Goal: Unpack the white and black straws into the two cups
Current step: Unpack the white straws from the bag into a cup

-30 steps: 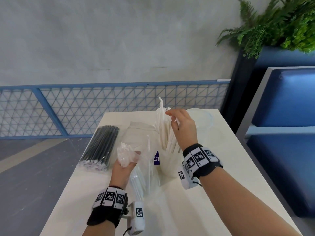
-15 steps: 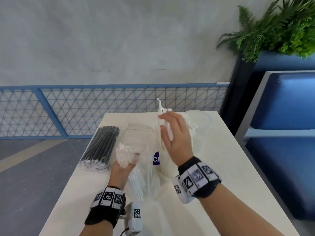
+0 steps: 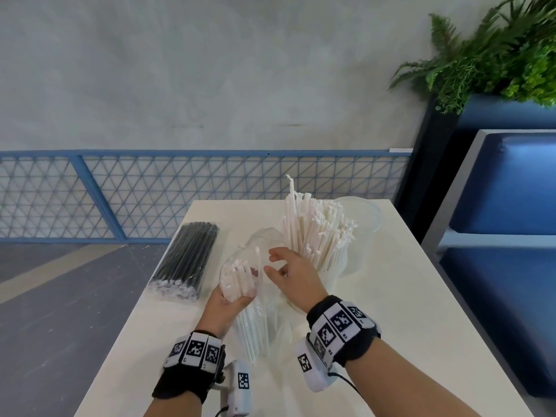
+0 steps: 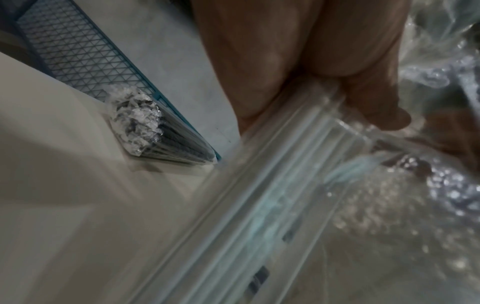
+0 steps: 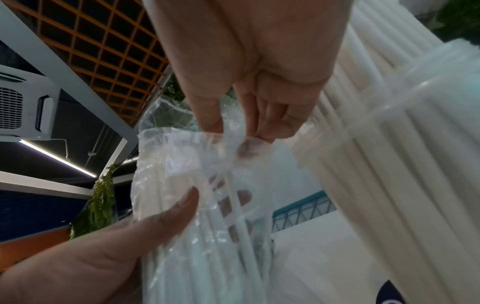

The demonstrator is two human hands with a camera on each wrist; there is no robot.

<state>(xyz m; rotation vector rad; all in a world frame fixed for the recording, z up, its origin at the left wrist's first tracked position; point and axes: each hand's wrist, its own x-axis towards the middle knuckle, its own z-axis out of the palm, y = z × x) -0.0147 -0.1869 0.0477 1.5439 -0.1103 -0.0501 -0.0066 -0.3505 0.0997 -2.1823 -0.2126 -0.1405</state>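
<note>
Head cam first: I'm looking down at a white table (image 3: 406, 296). My left hand (image 3: 224, 305) is gripping a clear plastic bag (image 3: 240, 284) with a handful of white straws (image 3: 249, 326) still inside it, fingers wrapped around the bundle. My right hand (image 3: 293, 276) is reaching toward the bag's open top, thumb and fingers spread a bit, looking like they're holding nothing from up here. Just behind it a clear cup (image 3: 331, 275) is standing packed with white straws (image 3: 316, 230) fanning out the top. A second clear cup (image 3: 368, 218) is sitting behind that one; I can't tell if anything's in it. The sealed pack of black straws (image 3: 186, 260) is lying flat on the left side of the table, well apart from both cups.

Left wrist cam is blurry, but it's showing what the head cam isn't: the left fingers (image 4: 363, 86) curling over the wrapped straws (image 4: 259, 205), with the black pack's crinkled end (image 4: 137, 123) lying beyond.

Right wrist cam is the interesting one. The right fingers (image 5: 272, 115) and thumb are actually pinching the bag's film (image 5: 207, 154) at its mouth, which the head cam wasn't giving away. The left thumb (image 5: 171, 211) is pressing on the bag lower down, and the full cup (image 5: 415, 144) is sitting right beside it.
</note>
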